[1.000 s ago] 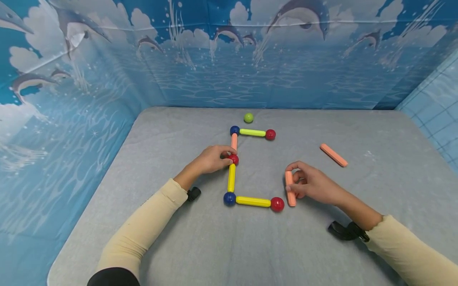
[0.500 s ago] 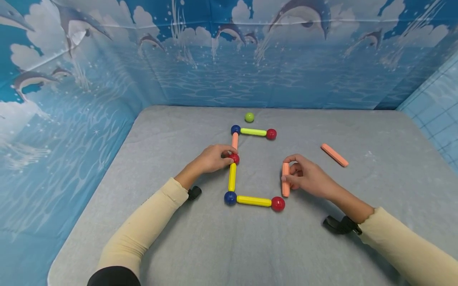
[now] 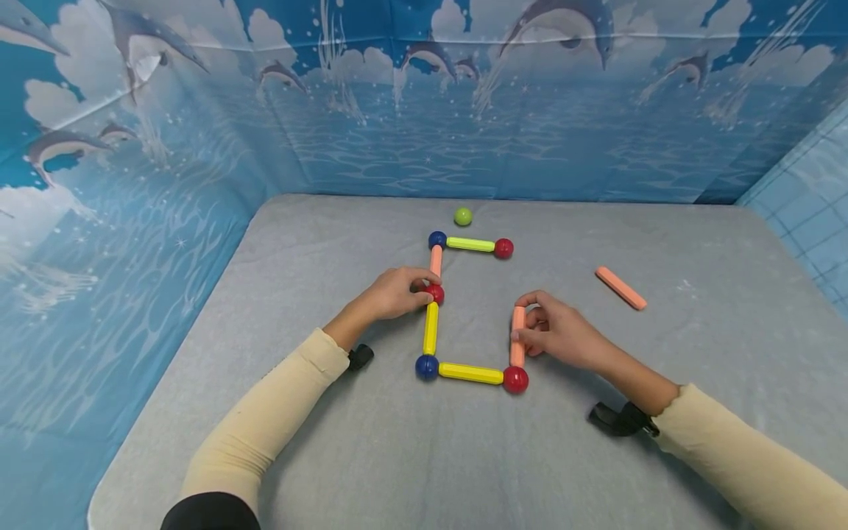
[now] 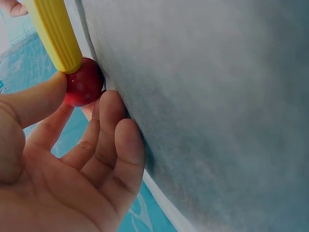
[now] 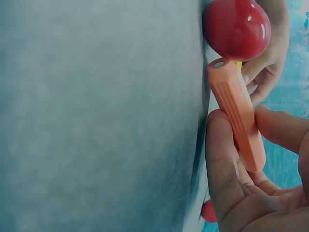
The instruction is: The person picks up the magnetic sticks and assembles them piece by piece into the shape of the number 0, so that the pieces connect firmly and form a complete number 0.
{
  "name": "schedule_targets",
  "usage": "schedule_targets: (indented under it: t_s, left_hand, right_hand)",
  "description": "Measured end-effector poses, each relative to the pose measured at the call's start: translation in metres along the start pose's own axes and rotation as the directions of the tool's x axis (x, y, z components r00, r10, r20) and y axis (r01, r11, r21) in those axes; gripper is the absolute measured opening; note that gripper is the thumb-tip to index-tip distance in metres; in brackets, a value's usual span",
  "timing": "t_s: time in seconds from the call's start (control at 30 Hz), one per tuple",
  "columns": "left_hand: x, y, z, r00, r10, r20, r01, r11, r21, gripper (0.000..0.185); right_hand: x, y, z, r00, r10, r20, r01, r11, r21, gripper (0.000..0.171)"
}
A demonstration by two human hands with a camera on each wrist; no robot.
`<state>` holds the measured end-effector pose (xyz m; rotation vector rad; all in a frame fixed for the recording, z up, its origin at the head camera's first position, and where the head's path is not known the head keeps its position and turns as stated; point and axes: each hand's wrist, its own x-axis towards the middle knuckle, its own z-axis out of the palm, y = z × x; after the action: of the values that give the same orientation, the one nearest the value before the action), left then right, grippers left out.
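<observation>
I'm seeing the left hand (image 3: 396, 293) resting on the grey bench (image 3: 695, 353) at about 9 o'clock of the build, fingers curled and pinching the middle red ball (image 3: 434, 294). The left wrist view is showing thumb and fingertips (image 4: 112, 104) on that ball, with the yellow rod (image 4: 54, 34) seated against it. From the ball an orange rod (image 3: 435, 260) is running toward 12 o'clock to a blue ball (image 3: 436, 240), and a lime rod (image 3: 470, 244) is heading toward 3 o'clock to the far red ball (image 3: 503, 248). A green ball (image 3: 463, 216) is sitting loose, near the lime rod at its 12 o'clock. Toward 6 o'clock the yellow rod is dropping to the near blue ball (image 3: 427, 366), then a second yellow rod (image 3: 470, 373) is running toward 3 o'clock to the near red ball (image 3: 514, 379). The right hand (image 3: 555, 333) is gripping a short orange rod (image 3: 517, 336) between thumb and fingers, pointing roughly 12 to 6 o'clock. The right wrist view is putting its end just at that red ball; I can't tell whether they're touching. A spare orange rod (image 3: 620, 287) is lying well apart at 2 o'clock of the right hand.
</observation>
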<state>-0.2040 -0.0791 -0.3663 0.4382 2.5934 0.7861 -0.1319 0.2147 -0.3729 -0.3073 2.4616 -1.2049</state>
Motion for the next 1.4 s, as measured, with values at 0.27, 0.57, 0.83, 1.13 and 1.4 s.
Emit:
schedule_targets:
  t_s: [0.27, 0.57, 0.83, 1.13, 1.4]
  left_hand:
    - [0.0, 0.001, -0.001, 1.0, 0.008, -0.016, -0.008, 1.0, 0.008, 0.035]
    - [0.001, 0.001, -0.002, 1.0, 0.013, -0.017, -0.012, 1.0, 0.012, 0.034]
    - [0.004, 0.001, -0.005, 1.0, 0.016, 0.009, -0.017, 1.0, 0.011, 0.033]
    - [0.017, 0.019, -0.019, 0.996, 0.042, -0.083, -0.028, 0.986, 0.166, 0.021]
    - [0.056, 0.026, -0.034, 0.971, 0.064, -0.232, -0.033, 0.99, 0.135, 0.028]
  right_hand:
    - [0.004, -0.002, 0.001, 0.999, -0.033, -0.015, 0.033, 0.999, 0.013, 0.052]
    - [0.008, -0.001, 0.001, 1.0, 0.01, 0.002, -0.01, 1.0, 0.027, 0.051]
    - [0.008, 0.001, -0.001, 1.0, 0.013, 0.024, -0.014, 0.999, 0.036, 0.051]
    - [0.005, 0.003, 0.003, 0.997, 0.048, 0.059, -0.052, 0.997, 0.06, 0.05]
    - [0.005, 0.001, 0.002, 0.994, 0.074, 0.078, -0.08, 0.993, 0.085, 0.052]
